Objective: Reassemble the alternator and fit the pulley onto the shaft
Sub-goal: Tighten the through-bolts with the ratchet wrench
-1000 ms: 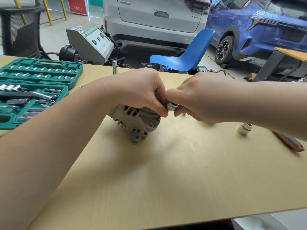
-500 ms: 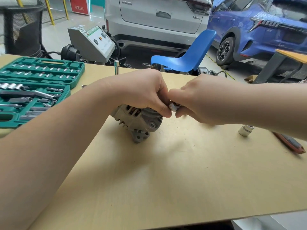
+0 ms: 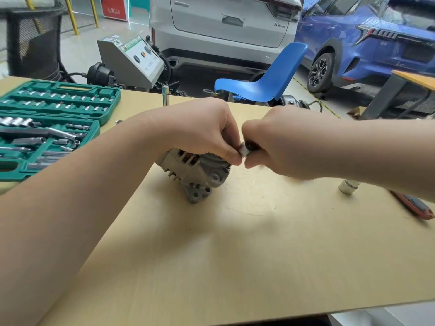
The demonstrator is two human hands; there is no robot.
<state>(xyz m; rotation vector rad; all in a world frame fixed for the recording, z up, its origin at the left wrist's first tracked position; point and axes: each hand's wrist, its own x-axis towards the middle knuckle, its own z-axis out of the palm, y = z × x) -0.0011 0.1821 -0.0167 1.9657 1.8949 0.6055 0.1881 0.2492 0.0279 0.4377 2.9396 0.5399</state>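
Green open socket case (image 3: 94,128) holds sockets and a ratchet. Left hand (image 3: 202,130) grips the alternator (image 3: 195,172); right hand (image 3: 282,147) curls around a small tool (image 3: 244,150).

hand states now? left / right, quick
Left hand: curled over the top of the grey cast-metal alternator, gripping it.
Right hand: closed round a tool with a small silver socket at its tip.

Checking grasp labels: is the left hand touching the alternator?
Touching. The head view shows the left hand laid over the top of the alternator, its fingers curled down onto the housing with no gap visible.
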